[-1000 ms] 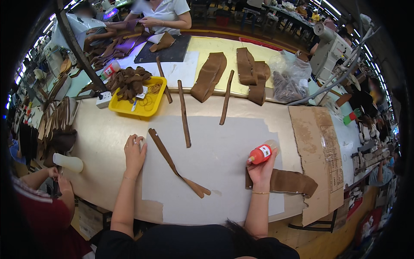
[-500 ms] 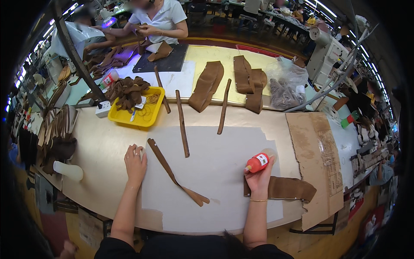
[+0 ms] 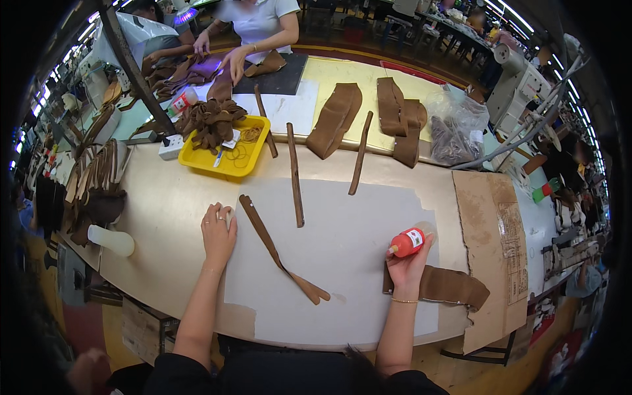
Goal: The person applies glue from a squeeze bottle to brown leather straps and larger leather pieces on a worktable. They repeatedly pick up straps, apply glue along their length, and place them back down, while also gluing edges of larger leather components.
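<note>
My left hand (image 3: 218, 230) rests flat on the left edge of a large white sheet (image 3: 355, 263), its fingers by the upper end of a long brown leather strap (image 3: 276, 253) that runs diagonally toward me. My right hand (image 3: 409, 263) grips an orange-red glue bottle (image 3: 407, 242) with its nozzle pointing left, held just above the sheet. A folded brown leather piece (image 3: 454, 287) lies under and to the right of that hand.
Two more brown straps (image 3: 295, 176) (image 3: 359, 163) lie farther out. A yellow tray (image 3: 227, 151) with brown pieces stands at the far left, leather pieces (image 3: 334, 120) beyond. Cardboard (image 3: 494, 243) covers the right side. A person (image 3: 253, 26) works across the table. A white bottle (image 3: 110, 240) lies at the left edge.
The view has shifted so the table sits lower in the frame. My hands keep about the same places on the sheet; the bottle stays in my right hand.
</note>
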Motion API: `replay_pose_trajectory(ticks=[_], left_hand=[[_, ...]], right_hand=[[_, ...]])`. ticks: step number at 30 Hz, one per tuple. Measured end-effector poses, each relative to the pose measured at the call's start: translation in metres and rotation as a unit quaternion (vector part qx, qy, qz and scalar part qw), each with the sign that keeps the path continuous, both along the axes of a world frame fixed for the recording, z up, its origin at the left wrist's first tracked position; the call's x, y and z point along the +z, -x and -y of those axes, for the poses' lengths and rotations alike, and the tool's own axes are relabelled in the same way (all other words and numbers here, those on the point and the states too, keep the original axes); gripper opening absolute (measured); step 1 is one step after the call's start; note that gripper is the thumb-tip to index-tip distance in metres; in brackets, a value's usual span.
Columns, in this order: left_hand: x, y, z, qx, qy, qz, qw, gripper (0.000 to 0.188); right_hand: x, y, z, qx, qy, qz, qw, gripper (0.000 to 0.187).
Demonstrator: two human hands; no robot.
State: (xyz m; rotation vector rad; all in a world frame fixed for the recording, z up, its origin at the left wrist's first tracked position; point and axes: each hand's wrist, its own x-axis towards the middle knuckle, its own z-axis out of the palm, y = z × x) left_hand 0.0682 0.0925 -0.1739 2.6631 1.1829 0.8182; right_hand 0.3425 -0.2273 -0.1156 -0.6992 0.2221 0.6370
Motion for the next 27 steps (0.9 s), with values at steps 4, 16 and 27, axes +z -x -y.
replay_pose_trajectory(ticks=[4, 16, 27], left_hand=[[0.0, -0.001, -0.001, 0.002, -0.012, 0.001, 1.0, 0.028], [0.006, -0.004, 0.002, 0.018, 0.01, 0.003, 1.0, 0.025], [0.01, -0.001, 0.0, 0.028, 0.057, 0.02, 0.998, 0.031]], right_hand=[[-0.002, -0.001, 0.0, 0.013, -0.015, 0.016, 1.0, 0.056], [-0.001, 0.002, 0.002, 0.003, -0.003, 0.003, 1.0, 0.057], [0.001, 0.001, 0.001, 0.017, -0.012, 0.0, 1.0, 0.057]])
